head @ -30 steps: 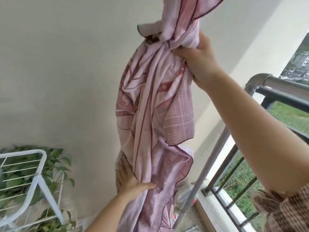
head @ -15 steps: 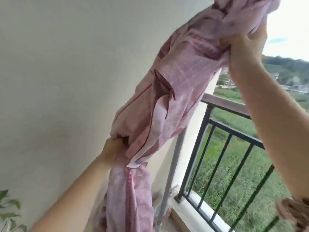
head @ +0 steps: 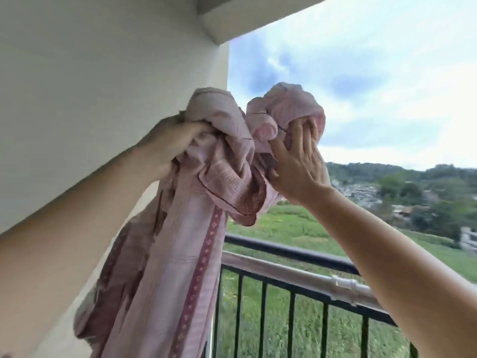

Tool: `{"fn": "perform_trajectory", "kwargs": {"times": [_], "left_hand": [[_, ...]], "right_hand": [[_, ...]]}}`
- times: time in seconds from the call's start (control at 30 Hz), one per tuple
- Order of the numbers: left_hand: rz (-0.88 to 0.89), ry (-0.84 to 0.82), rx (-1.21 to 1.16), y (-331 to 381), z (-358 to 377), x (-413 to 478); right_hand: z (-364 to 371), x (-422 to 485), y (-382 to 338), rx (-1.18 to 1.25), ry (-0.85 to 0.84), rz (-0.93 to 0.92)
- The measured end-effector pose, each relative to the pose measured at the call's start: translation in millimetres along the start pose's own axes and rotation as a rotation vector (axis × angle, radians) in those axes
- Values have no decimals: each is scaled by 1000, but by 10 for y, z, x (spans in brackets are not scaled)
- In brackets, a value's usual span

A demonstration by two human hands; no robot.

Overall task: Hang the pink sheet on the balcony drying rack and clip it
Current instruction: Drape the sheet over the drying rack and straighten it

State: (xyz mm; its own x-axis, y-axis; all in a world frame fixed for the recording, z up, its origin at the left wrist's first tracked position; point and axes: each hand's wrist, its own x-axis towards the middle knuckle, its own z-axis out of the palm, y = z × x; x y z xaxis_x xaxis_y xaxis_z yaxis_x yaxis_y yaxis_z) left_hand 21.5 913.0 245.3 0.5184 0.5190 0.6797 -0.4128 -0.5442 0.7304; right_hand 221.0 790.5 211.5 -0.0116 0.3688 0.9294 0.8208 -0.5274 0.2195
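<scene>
Both hands now meet high on the bunched sheet (head: pixel 206 182), left hand (head: pixel 165 148) and right hand (head: pixel 296 166) each clenching fabric, lifted above the rail (head: pixel 296 276), so draping looks close.

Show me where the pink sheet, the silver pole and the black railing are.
pink sheet (head: pixel 180 267), head view, hanging part below the hands.
silver pole (head: pixel 284 271), head view, middle of the bar.
black railing (head: pixel 296 253), head view, top rail.

support: silver rack pole (head: pixel 296 273) | place: just inside the black balcony railing (head: pixel 289 251) | load: bare where visible
</scene>
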Motion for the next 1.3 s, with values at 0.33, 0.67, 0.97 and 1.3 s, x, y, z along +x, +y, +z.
{"fn": "perform_trajectory", "kwargs": {"times": [0.33,0.67,0.97,1.3], "left_hand": [[21,-492,108,60,2770,224],[-243,-998,703,-866,3218,-227],[22,-683,671,-767,2484,-630],[107,88,402,-1266,1541,-2022]], "right_hand": [[-714,-623,2129,-282,-408,350],[-716,-1503,2134,-115,-1382,387],[-980,-1524,1261,348,-1098,294],[-1193,-2638,334,328,-11,497]]}}
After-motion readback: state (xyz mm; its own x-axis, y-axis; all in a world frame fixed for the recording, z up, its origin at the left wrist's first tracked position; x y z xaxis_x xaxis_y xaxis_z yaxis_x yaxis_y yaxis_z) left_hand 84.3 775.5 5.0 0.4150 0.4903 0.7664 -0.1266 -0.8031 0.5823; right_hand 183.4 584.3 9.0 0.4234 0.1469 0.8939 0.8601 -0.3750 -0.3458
